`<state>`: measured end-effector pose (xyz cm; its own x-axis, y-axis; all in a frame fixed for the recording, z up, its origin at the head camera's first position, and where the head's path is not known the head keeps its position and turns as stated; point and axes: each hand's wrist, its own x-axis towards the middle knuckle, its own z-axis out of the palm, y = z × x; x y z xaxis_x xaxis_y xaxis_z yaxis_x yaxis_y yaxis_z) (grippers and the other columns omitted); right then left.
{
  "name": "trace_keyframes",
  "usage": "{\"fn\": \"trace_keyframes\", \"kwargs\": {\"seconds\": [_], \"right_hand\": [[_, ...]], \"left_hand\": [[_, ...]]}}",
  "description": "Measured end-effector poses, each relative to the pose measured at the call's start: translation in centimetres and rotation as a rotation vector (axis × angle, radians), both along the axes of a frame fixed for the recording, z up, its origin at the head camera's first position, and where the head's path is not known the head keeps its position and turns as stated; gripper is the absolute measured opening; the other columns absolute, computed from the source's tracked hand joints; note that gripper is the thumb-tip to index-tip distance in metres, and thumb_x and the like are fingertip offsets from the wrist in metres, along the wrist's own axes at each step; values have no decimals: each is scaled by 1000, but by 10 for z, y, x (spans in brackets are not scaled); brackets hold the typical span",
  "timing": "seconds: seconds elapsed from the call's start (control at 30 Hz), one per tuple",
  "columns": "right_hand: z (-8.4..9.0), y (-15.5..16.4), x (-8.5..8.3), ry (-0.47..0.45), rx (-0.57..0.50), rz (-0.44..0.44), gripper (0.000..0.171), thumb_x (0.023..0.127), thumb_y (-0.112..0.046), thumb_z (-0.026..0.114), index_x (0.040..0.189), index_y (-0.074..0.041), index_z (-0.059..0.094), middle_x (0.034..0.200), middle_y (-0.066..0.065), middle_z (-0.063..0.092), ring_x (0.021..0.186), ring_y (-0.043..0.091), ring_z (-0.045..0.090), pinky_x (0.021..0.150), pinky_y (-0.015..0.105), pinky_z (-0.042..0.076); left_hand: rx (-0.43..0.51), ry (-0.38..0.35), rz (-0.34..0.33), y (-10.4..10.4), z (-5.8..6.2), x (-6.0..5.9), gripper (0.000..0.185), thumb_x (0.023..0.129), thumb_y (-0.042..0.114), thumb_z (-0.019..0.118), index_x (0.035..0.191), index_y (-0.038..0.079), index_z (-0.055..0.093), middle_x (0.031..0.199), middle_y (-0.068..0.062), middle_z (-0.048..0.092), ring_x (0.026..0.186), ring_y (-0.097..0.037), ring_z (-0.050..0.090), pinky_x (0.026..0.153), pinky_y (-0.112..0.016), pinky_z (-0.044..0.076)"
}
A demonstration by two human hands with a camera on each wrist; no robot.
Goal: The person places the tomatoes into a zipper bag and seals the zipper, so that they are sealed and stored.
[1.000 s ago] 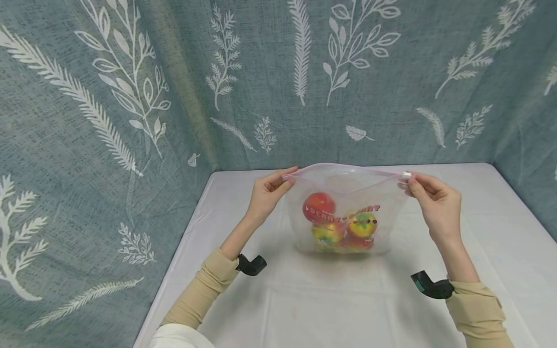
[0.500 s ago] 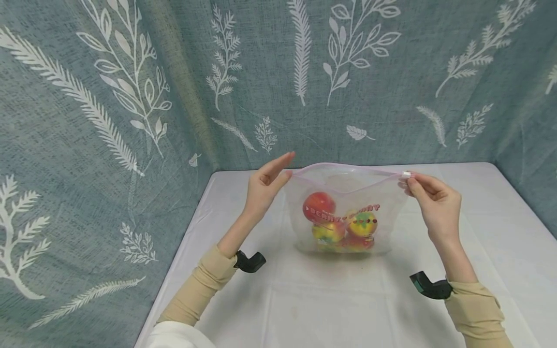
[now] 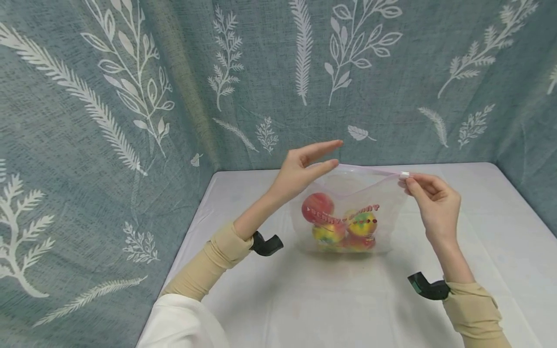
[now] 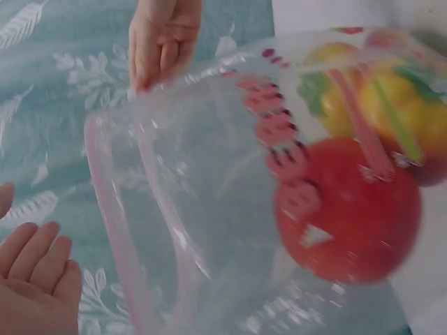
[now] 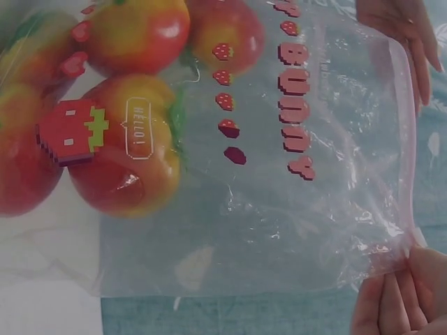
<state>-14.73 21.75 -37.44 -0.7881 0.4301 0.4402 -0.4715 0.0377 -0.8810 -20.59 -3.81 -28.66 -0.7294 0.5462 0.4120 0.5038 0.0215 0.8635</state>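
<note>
A clear zip bag (image 3: 389, 208) with a pink rim and printed lettering stands upright on the table, its mouth gaping. Inside it lie a round red fruit (image 4: 349, 223) and several red-and-yellow fruits (image 5: 126, 174) with green leaves. My right hand (image 3: 439, 203) pinches the bag's right top corner, right by the white zip slider (image 3: 404, 174). Over the bag's left top edge is my left hand (image 3: 300, 169), its fingers and thumb straight and spread apart, gripping nothing. In the left wrist view that hand (image 4: 38, 279) is apart from the pink rim. It hides the bag's left top corner in the head view.
A white cloth covers the table (image 3: 330, 309). Blue-green curtains (image 3: 261, 77) with white leaf prints hang behind it and at both sides. Each wrist carries a small black camera mount (image 3: 428, 286).
My left hand has let go of the bag's left corner, opened, and moved right and upward across the bag's mouth. The right hand keeps its pinch, almost unmoved.
</note>
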Motion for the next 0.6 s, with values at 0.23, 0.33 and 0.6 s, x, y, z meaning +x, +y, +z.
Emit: {"fn": "trace_keyframes", "kwargs": {"seconds": [0.23,0.33,0.6], "right_hand": [[0,-3,-1,7,2,-7,14,86,-3,66,96,6,69,85,-7,74,78,4,70,71,13,54],[0,-4,-1,15,-6,-2,14,86,-2,66,96,6,68,85,-7,74,78,5,70,70,13,55],[0,-8,-1,17,68,-45,13,87,-3,66,95,7,68,83,-10,72,76,2,69,71,13,54]], "left_hand": [[-274,26,-83,30,11,-6,44,91,16,64,134,9,54,138,-6,55,130,-10,48,103,-21,43],[-395,48,-99,42,14,-12,46,91,21,64,134,10,54,138,-3,55,129,-10,49,103,-19,43],[-699,132,-109,70,24,-18,45,92,30,62,133,12,55,136,-2,57,126,-10,52,102,-20,44]]}}
